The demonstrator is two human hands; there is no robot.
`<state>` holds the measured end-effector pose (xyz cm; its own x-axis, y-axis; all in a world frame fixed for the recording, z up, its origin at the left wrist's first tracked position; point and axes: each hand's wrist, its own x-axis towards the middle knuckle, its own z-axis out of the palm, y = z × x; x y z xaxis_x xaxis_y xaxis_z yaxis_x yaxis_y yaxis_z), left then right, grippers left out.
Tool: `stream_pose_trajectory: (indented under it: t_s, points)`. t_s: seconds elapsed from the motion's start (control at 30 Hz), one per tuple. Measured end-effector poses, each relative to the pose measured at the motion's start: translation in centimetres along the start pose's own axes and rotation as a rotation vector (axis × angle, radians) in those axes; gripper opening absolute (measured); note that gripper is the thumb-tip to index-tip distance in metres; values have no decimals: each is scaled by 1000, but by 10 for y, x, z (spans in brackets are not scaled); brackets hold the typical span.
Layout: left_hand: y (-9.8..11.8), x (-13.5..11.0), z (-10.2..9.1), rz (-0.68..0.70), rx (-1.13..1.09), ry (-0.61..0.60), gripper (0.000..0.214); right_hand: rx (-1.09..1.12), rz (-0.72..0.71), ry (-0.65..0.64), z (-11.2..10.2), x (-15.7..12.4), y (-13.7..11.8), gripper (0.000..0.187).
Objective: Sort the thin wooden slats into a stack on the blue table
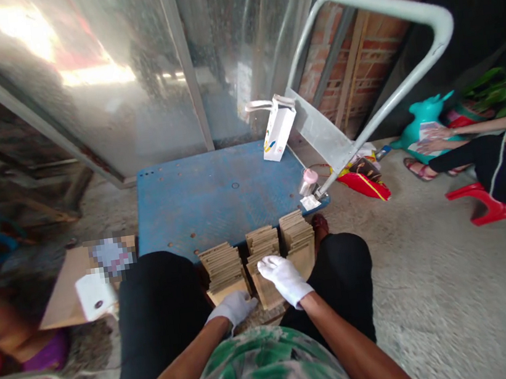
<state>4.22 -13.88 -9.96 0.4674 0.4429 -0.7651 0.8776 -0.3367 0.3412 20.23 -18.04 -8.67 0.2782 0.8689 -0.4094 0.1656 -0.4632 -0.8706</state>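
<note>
Three rows of thin, flat tan boards stand close together between my knees: a left row (222,269), a middle row (259,243) and a right row (297,233). Their exact material is not clear. My right hand (284,278), in a white glove, lies over the front of the middle row, fingers bent together at the top edge of its front board (263,289). Low in front of the left row is my left hand (234,309), also gloved in white. Its fingers reach to the right, loosely apart, with nothing visible in them.
A blue platform cart (197,193) with a grey handle (390,7) stands ahead, carrying a white paper bag (280,129) and a pink-lidded jar (308,180). Flattened cardboard (63,289) and a white device (95,296) lie left. A person sits right, by a red stool (492,201).
</note>
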Motion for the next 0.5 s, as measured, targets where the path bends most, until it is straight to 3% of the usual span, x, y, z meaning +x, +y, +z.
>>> stream_pose_trajectory:
  t_s: [0.33,0.5]
  points:
    - [5,-19,-5,-79,-59,33,42,-422,126,-56,3,7,18,29]
    - [6,-26,-9,-81,-51,21,44,-515,127,-98,2,7,16,40]
